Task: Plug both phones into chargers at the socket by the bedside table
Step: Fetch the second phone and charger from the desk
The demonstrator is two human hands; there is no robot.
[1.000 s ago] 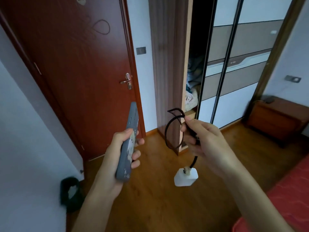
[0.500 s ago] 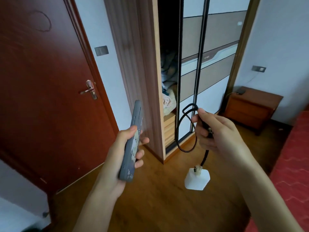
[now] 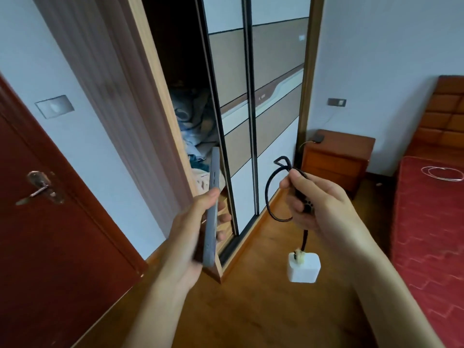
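Phone point(image 3: 211, 209) sits edge-on in your left hand point(image 3: 193, 237), gripped upright. Your right hand point(image 3: 316, 204) pinches the coiled black cable point(image 3: 272, 194), white charger plug point(image 3: 304, 267) dangling below. Bedside table point(image 3: 341, 156) is well ahead by the wall socket point(image 3: 336, 101) (1 dark item on top, unclear).

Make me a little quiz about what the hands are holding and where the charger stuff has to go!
1. True or false: the left hand holds a grey phone.
2. What dangles below the right hand? A) keys B) a white plug on a black cable C) a sock
3. Fill in: the wall socket sits above the bedside ____.

Key: 1 true; 2 B; 3 table.
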